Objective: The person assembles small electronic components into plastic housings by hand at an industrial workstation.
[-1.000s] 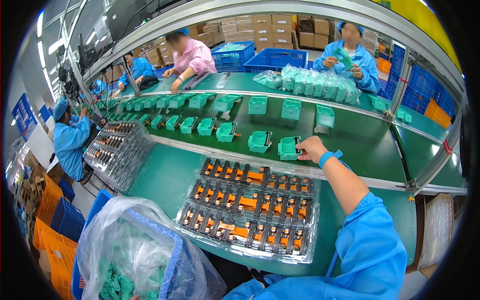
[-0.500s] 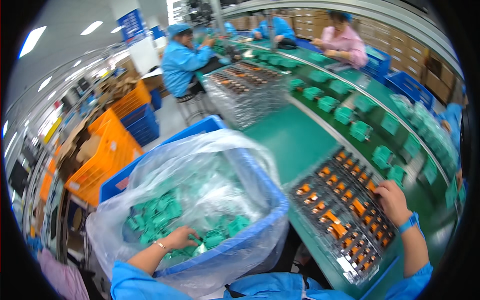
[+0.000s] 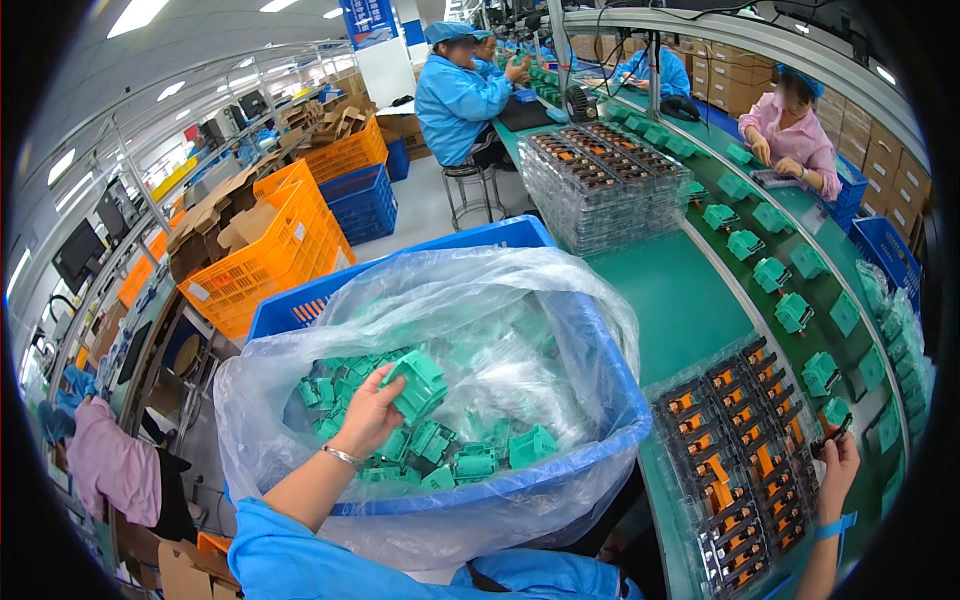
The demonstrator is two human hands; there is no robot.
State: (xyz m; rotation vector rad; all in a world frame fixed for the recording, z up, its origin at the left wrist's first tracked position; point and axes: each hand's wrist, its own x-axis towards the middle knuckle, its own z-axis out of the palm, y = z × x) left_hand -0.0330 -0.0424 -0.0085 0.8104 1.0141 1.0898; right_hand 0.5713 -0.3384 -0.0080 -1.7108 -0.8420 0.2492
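Note:
My left hand [image 3: 368, 420] grips a green plastic housing [image 3: 420, 388], raised above a plastic-lined bin. More loose green housings [image 3: 475, 460] lie inside the clear bag [image 3: 440, 275] that lines the blue bin [image 3: 628, 400]. On the right, my right hand [image 3: 838, 468] pinches a small dark part [image 3: 836, 434] beside the tray's right edge, close to the conveyor; its exact kind is hard to make out. Rows of black and orange components [image 3: 717, 492] fill the clear plastic tray [image 3: 652, 408] on the green bench.
A stack of filled trays [image 3: 610, 200] stands farther along the bench. The conveyor [image 3: 765, 330] carries several green housings past on the right. Orange crates [image 3: 270, 255] with cardboard stand left. Co-workers sit beyond: one in blue [image 3: 455, 100], another in pink [image 3: 795, 135].
My left hand has lifted a green housing out of the bag. My right hand has moved from the tray toward the conveyor with a small part. The view has turned, shifting the scene.

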